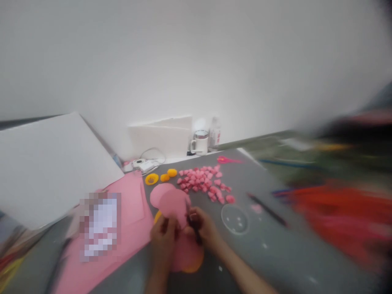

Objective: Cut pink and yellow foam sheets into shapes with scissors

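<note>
My left hand [163,234] pinches the lower edge of a pink paper circle [173,202], its fingers pressed together. Dark scissors [193,228] are in my right hand [203,226], the blades pointing up at the right edge of that circle. Another pink circle [161,192] lies just behind it. More pink and yellow rounds [185,253] are below my hands, partly covered by them. Beyond the circles, a pile of small folded-looking pink pieces [199,179] spreads over the grey table [245,179].
Yellow rounds [151,179], pink scissors [226,160], a clear round disc [235,219] and a dark pen-like stick [268,209] lie around. Pink sheets [122,228] cover the left side. A white mug [200,143] and bottle [215,132] stand at the back; red material [343,216] is blurred at right.
</note>
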Available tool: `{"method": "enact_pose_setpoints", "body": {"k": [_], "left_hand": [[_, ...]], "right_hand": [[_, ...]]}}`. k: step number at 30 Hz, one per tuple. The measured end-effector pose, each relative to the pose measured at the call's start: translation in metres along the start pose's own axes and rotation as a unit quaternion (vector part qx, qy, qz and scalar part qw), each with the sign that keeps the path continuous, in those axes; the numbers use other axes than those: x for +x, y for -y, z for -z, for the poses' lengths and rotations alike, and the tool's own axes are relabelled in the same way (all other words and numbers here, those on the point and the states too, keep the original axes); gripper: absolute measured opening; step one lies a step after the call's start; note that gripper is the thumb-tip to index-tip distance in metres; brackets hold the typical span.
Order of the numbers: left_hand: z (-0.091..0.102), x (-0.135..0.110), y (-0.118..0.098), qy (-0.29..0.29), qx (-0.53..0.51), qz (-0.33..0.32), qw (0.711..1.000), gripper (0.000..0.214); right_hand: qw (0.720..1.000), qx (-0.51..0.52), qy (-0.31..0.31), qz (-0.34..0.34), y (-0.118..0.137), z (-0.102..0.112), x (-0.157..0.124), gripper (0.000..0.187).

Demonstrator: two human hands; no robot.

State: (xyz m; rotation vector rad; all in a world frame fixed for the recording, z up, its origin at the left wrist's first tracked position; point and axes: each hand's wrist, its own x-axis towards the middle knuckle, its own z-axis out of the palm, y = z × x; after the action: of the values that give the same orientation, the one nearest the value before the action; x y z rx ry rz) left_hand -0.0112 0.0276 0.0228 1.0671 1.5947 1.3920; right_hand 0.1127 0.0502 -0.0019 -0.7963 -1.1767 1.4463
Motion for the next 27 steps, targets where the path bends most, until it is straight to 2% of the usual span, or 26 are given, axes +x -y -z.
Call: {"method": "enact_pose_setpoints", "body": {"k": [7,11,19,27], "left_hand": [[-0.002,0.001,-0.002,-0.054,-0.119,0.023,0.991,0.031],[-0.002,0.001,-0.003,-0.064,-0.146,0.034,0.987,0.031],[0.004,0.002,0.005,-0.032,-0.052,0.036,0.997,0.031],[-0.001,-0.002,-0.01,-0.03,0.001,0.026,0.999,0.031]], "right_hand": [[0.999,-0.051,0.009,-0.008,0.003,0.001,-0.003,0.038],[0.997,-0.074,0.019,-0.029,0.001,0.001,-0.004,0.036],[0.999,-0.012,0.047,-0.011,-0.01,0.005,-0.001,0.047],[0.998,0.041,0.054,-0.014,-0.007,0.001,-0.002,0.051]]}}
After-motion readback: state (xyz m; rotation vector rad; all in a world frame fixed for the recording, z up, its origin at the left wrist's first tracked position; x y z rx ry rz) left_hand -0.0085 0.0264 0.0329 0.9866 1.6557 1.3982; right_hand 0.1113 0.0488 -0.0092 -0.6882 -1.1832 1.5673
